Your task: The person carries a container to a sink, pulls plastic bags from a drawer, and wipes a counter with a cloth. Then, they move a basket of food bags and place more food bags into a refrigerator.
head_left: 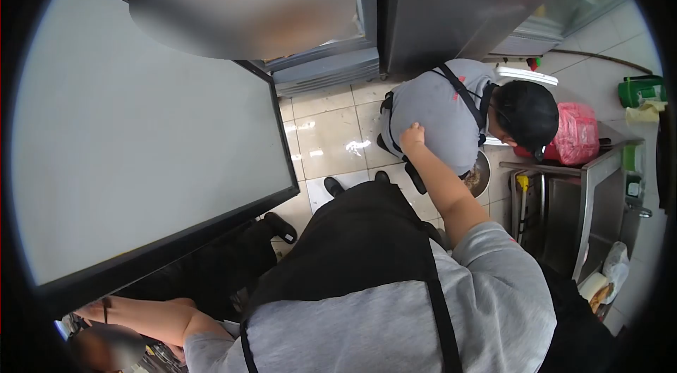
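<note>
My right hand (412,137) is stretched out ahead of me with its fingers curled in, and nothing shows in it. In this view it overlaps the grey-shirted back of a co-worker (437,115), who bends low in a black cap. Far to the left, my left hand (93,310) is near the lower edge of a large pale door panel (155,133) with a dark frame. A dark band circles that wrist, and the fingers are too small and cut off to make out.
An open cabinet (328,66) with shelves stands ahead, beside a tall dark grey cabinet (479,6). A metal bowl (481,175) sits on the tiled floor by the co-worker. Right of it are a pink plastic bag (578,135) and a steel sink unit (606,218). Another person's dark shoe (281,228) shows below the door.
</note>
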The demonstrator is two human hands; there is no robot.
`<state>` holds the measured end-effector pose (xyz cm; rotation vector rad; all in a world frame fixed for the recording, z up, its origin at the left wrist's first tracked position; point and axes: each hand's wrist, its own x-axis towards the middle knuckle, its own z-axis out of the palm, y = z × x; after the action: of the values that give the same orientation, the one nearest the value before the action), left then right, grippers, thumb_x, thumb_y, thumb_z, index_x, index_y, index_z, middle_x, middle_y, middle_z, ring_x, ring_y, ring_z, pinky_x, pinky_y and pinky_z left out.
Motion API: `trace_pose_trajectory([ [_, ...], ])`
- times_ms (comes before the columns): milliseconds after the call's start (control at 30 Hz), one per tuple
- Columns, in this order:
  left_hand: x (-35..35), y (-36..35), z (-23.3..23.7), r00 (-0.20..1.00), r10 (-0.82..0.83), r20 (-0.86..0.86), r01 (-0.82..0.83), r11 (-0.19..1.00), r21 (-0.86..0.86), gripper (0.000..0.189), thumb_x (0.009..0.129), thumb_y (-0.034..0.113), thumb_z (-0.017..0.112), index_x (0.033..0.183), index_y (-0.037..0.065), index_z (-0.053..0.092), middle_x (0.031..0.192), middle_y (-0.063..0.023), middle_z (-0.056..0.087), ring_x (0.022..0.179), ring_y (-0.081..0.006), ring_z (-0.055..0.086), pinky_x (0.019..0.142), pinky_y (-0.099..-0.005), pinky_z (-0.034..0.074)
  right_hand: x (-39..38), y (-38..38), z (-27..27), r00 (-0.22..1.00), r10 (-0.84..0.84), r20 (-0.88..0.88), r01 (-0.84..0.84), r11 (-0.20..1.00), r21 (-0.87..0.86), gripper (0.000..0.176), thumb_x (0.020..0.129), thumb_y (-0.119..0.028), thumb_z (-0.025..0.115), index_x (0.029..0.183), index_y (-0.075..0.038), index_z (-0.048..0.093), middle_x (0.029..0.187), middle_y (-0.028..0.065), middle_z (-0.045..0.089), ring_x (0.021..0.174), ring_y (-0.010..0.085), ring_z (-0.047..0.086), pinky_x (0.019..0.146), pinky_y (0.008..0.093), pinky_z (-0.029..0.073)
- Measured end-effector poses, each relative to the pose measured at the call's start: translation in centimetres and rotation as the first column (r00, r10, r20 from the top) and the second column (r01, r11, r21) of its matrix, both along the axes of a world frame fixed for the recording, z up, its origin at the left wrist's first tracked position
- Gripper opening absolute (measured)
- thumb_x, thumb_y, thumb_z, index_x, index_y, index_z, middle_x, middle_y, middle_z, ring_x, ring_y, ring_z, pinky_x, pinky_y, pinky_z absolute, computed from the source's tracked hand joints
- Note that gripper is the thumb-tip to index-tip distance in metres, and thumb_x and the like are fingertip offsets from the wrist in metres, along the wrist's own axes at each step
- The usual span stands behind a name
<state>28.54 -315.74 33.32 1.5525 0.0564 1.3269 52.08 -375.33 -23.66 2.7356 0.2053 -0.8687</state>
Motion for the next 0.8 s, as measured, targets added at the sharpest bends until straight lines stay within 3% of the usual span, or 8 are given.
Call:
trace_pose_trajectory([
  [233,5.7,-6.5,1.9,0.876,-0.451,-0.172,0.47,0.878,0.091,0.025,0.085,0.013,0.048,0.103,-0.004,0.054,0.102,-0.0147,0.059,0.093,-0.0207,0.056,0.086,-0.0332,0.044,0.0,-0.9,0.7,0.998,0.042,-0.039,-0.038,0.996,0.081,0.027,0.084,-0.023,0.046,0.102,-0.014,0.064,0.113,0.0072,0.058,0.115,0.0294,0.041,0.086,0.0382,0.036],
  [300,8.7,-5.9,2.6,0.955,-0.257,-0.151,0.282,0.943,0.175,0.024,0.085,0.012,0.051,0.106,-0.001,0.054,0.111,-0.0133,0.055,0.102,-0.0235,0.051,0.092,-0.0361,0.037,-0.2,-1.2,0.6,0.998,0.047,-0.03,-0.044,0.995,0.087,0.027,0.083,-0.023,0.046,0.102,-0.014,0.065,0.112,0.0071,0.058,0.114,0.0291,0.042,0.085,0.038,0.036],
  [433,17.7,-12.1,3.0,0.843,-0.489,-0.226,0.527,0.836,0.156,0.035,0.083,0.014,0.054,0.113,-0.003,0.05,0.114,-0.0124,0.054,0.109,-0.026,0.047,0.1,-0.0413,0.028,0.0,-1.3,0.9,0.998,0.017,-0.059,-0.011,0.993,0.114,0.028,0.083,-0.023,0.046,0.102,-0.012,0.064,0.112,0.007,0.058,0.115,0.0294,0.042,0.086,0.039,0.035],
  [533,24.5,-28.7,-1.0,0.889,-0.457,-0.03,0.417,0.781,0.465,0.019,0.083,0.013,0.057,0.097,0.0,0.061,0.113,-0.0139,0.055,0.079,-0.0148,0.056,0.064,-0.0253,0.051,0.3,-1.4,-0.2,0.998,0.006,-0.068,0.001,0.995,0.104,0.029,0.083,-0.022,0.047,0.104,-0.012,0.063,0.114,0.0073,0.057,0.116,0.03,0.041,0.087,0.0403,0.035],
  [667,28.7,-39.6,0.9,0.934,-0.164,-0.317,0.307,0.822,0.479,0.016,0.082,0.02,0.059,0.077,0.005,0.058,0.085,-0.0104,0.059,0.078,-0.0154,0.055,0.072,-0.0294,0.045,0.6,-1.3,0.2,0.998,-0.009,-0.065,0.016,0.994,0.11,0.029,0.083,-0.023,0.046,0.103,-0.011,0.063,0.113,0.0089,0.057,0.115,0.0297,0.042,0.087,0.04,0.035],
  [700,31.7,-37.7,1.3,0.892,-0.266,-0.366,0.446,0.653,0.612,0.018,0.084,0.022,0.057,0.078,0.005,0.057,0.083,-0.0112,0.059,0.075,-0.0146,0.054,0.072,-0.03,0.043,0.6,-1.3,0.0,0.998,-0.007,-0.065,0.014,0.994,0.11,0.029,0.083,-0.023,0.046,0.103,-0.011,0.063,0.113,0.0089,0.057,0.115,0.0297,0.042,0.087,0.04,0.035],
  [767,33.8,-39.9,2.5,0.816,-0.098,-0.57,0.486,0.651,0.583,0.022,0.086,0.026,0.054,0.079,0.004,0.054,0.08,-0.0102,0.057,0.067,-0.0124,0.05,0.068,-0.032,0.043,0.2,-1.6,0.0,0.998,-0.053,0.031,0.043,0.962,0.268,0.029,0.081,-0.026,0.049,0.101,-0.009,0.063,0.108,0.0133,0.057,0.11,0.0311,0.047,0.087,0.041,0.038],
  [800,36.0,-40.9,1.6,0.903,-0.153,-0.401,0.411,0.579,0.705,0.026,0.083,0.03,0.056,0.08,0.004,0.057,0.074,-0.0054,0.056,0.065,-0.0106,0.05,0.063,-0.0282,0.041,0.1,-1.7,0.4,0.999,-0.038,0.038,0.027,0.964,0.264,0.029,0.081,-0.026,0.049,0.101,-0.009,0.063,0.108,0.0133,0.057,0.11,0.0311,0.047,0.087,0.041,0.038],
])
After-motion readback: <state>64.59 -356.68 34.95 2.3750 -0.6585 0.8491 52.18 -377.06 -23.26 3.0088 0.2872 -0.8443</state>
